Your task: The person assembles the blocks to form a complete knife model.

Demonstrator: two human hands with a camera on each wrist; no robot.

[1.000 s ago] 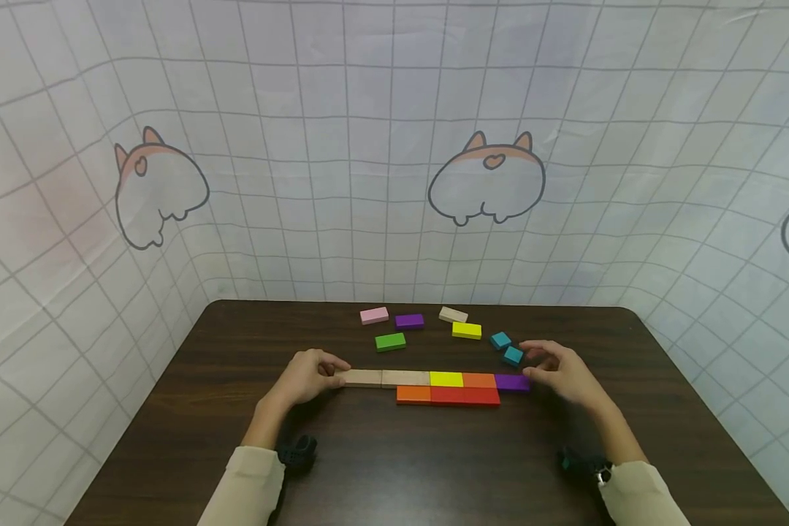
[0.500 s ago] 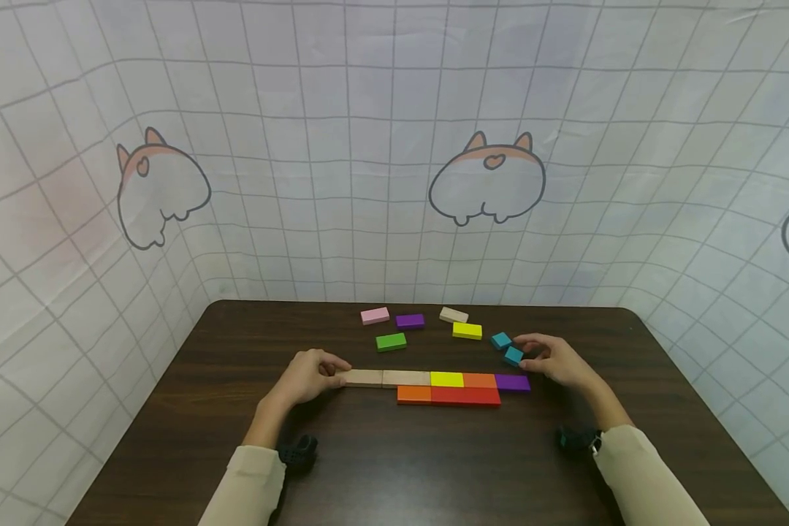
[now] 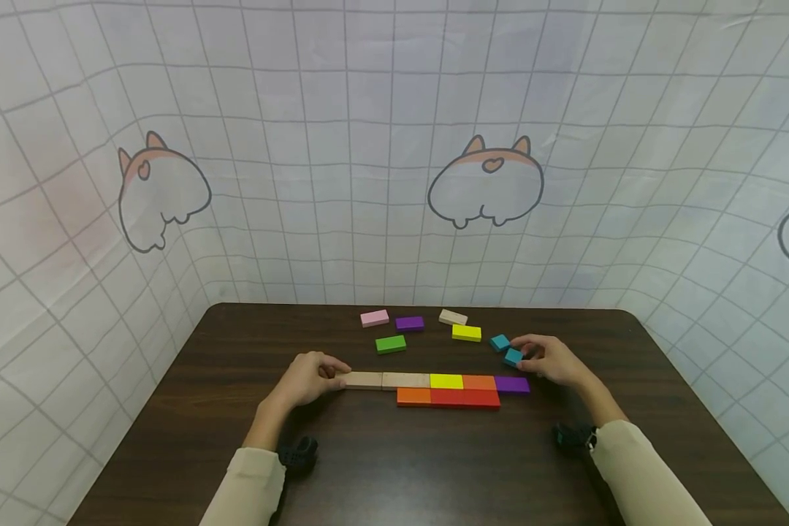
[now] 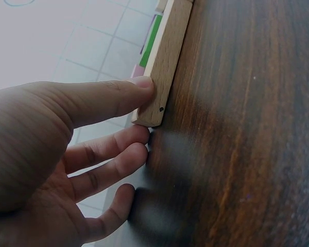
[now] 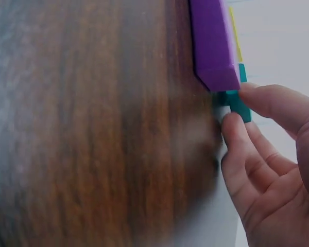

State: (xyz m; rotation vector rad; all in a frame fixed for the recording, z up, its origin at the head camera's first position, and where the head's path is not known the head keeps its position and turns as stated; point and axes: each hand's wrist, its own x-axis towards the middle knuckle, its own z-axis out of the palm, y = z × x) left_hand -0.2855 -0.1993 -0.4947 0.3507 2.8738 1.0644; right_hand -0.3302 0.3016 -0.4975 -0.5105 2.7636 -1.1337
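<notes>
At the left end of a row of flat blocks, my left hand (image 3: 307, 378) holds a plain wooden block (image 3: 363, 380); its thumb lies on the block's side in the left wrist view, fingertips by the end. Another wooden block (image 3: 405, 380), a yellow block (image 3: 446, 381), an orange block (image 3: 478, 382) and a purple block (image 3: 512, 384) continue the row. Behind the purple end, my right hand (image 3: 552, 359) pinches the nearer of two blue blocks (image 3: 513, 357) between thumb and finger. The other blue block (image 3: 500, 342) lies just beyond, close to its fingertips.
In front of the row lie an orange block (image 3: 413, 396) and red blocks (image 3: 464, 397), touching it. Farther back are pink (image 3: 375, 318), purple (image 3: 410, 324), green (image 3: 391, 345), yellow (image 3: 467, 333) and pale wooden (image 3: 453, 317) blocks. A gridded cloth (image 3: 381, 183) hangs behind the dark table (image 3: 408, 467).
My right hand has moved from beside the purple block leftward and slightly away from me, onto the nearer blue block. My left hand has stayed on the wooden block.
</notes>
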